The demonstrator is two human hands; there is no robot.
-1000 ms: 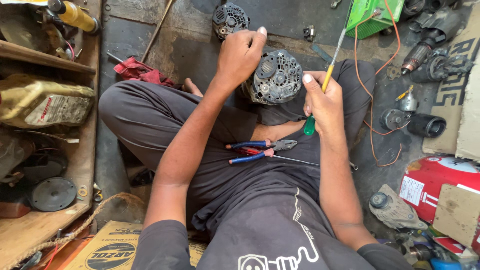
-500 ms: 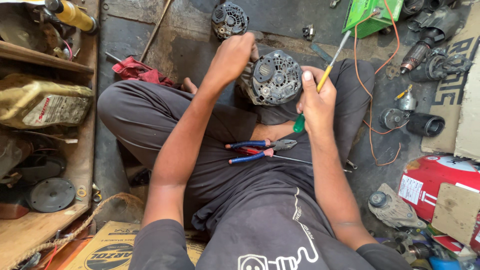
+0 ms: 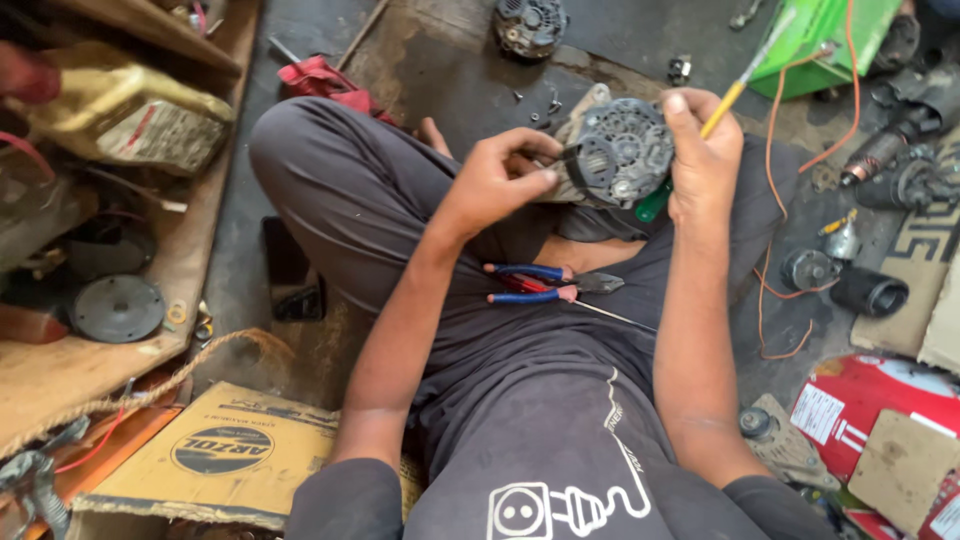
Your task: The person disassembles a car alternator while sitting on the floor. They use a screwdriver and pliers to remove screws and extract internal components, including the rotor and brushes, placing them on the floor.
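Grey cast metal, ribbed and slotted, made up the alternator (image 3: 620, 152), which was held above the lap of a person seated cross-legged on the floor (image 3: 450, 60). Compared with a second before, the left hand (image 3: 497, 180) had been brought down off the top of the housing to its left side, where the fingers were curled and pinched against the edge. The right hand (image 3: 703, 165) had been moved up against the right side of the housing and was closed around both it and a screwdriver (image 3: 722, 105). The round slotted face of the alternator was turned up towards the camera, so its axis ran roughly towards the viewer. The screwdriver's long axis ran diagonally, its yellow shaft pointing up and to the right, its green handle end showing below the hand. Blue-handled pliers (image 3: 545, 283) lay on the lap just below.
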